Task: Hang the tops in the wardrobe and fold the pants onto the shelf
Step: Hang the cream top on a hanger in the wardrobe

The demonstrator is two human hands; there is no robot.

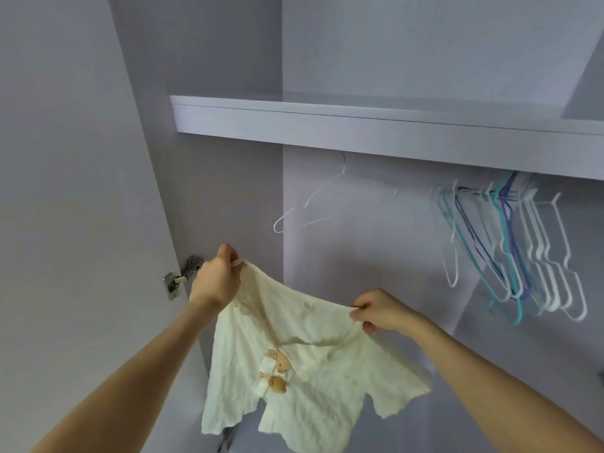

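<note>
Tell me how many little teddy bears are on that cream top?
2, both on the front of the cream top: the upper bear near the middle and the lower bear just below it. Folds could hide more.

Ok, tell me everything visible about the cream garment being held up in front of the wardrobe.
The cream crinkled-fabric top hangs spread in the air before the open wardrobe, below the rail. It has lace trim along one upper edge, short flared sleeves, a small neck label, and two little bear figures on its front. The left hand pinches its upper left edge; the right hand pinches the neckline. No hanger is in it.
</note>
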